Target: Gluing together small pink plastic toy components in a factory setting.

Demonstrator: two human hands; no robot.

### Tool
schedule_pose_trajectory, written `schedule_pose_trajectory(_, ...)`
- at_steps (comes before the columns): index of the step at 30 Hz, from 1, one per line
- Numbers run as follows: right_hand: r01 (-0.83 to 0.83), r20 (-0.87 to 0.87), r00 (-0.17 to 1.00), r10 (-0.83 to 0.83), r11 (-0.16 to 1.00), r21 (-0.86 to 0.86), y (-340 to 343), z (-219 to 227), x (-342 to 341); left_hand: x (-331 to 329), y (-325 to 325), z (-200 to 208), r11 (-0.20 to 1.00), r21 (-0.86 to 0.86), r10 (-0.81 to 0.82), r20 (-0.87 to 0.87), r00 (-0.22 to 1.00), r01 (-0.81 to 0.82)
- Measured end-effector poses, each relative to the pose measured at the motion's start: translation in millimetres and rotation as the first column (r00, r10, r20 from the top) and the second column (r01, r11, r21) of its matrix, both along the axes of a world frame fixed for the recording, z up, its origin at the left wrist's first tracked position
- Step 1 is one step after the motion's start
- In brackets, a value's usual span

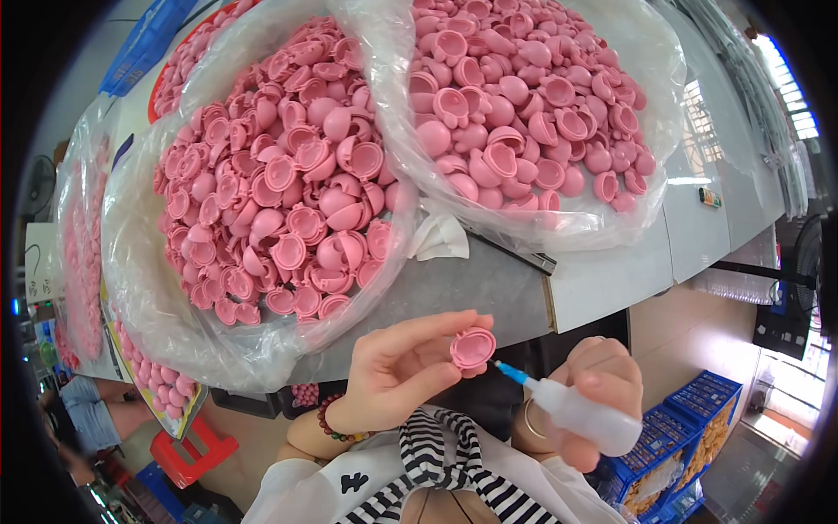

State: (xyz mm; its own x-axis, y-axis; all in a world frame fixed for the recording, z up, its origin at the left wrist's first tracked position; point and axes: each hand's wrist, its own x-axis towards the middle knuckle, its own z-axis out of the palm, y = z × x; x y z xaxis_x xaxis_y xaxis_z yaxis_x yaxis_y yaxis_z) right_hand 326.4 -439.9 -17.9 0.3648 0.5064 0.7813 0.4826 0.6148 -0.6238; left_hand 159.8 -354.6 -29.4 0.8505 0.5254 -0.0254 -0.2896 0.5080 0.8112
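Between the thumb and fingers of my left hand (397, 367) is a pink plastic half shell (474, 348), its hollow side showing. My right hand (602, 384) is wrapped round a white squeeze bottle (587, 416) with a blue needle tip (511, 373). The tip points at the shell's rim, very close to it; whether they touch I cannot tell. Beyond my hands, one clear plastic bag (305, 345) lies open on the table, full of pink shell pieces (279, 175). A second open bag (602, 231) with similar pink pieces (524, 96) is to its right.
A crumpled white tissue (439, 237) lies between the bags on the grey table (436, 293). Blue crates (663, 445) stand on the floor at right, a red stool (194, 450) at lower left. Another person's legs (96, 415) show at far left. A blue bin (148, 44) is at upper left.
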Motion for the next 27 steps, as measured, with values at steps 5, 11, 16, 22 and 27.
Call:
schedule_pose_trajectory(5, 0.084, -0.009, 0.996, -0.085, 0.994, -0.069, 2.0, -1.3, -8.9, 3.0, 0.3, -2.7, 0.996, -0.024, 0.091, 0.076, 0.993, -0.09)
schedule_pose_trajectory(11, -0.004, 0.071, 0.997, 0.009, 0.997, -0.08, 1.4, -3.2, -4.2, 2.0, 0.7, -3.9, 0.996, 0.016, 0.081, 0.062, 0.995, -0.082)
schedule_pose_trajectory(16, 0.013, 0.064, 0.998, -0.007, 0.996, -0.089, -0.8, -5.9, -5.3, 1.6, 1.7, -4.0, 0.996, 0.008, 0.086, 0.063, 0.994, -0.087)
schedule_pose_trajectory(22, 0.121, 0.02, 0.993, -0.119, 0.989, -0.083, 2.0, -6.0, -11.6, 3.9, 0.9, -0.4, 0.996, 0.007, 0.084, 0.069, 0.994, -0.085)
schedule_pose_trajectory(27, 0.115, 0.065, 0.992, -0.108, 0.988, -0.108, 2.5, -8.5, -12.2, 4.4, 0.2, 2.5, 0.988, -0.026, 0.149, -0.064, 0.987, -0.151)
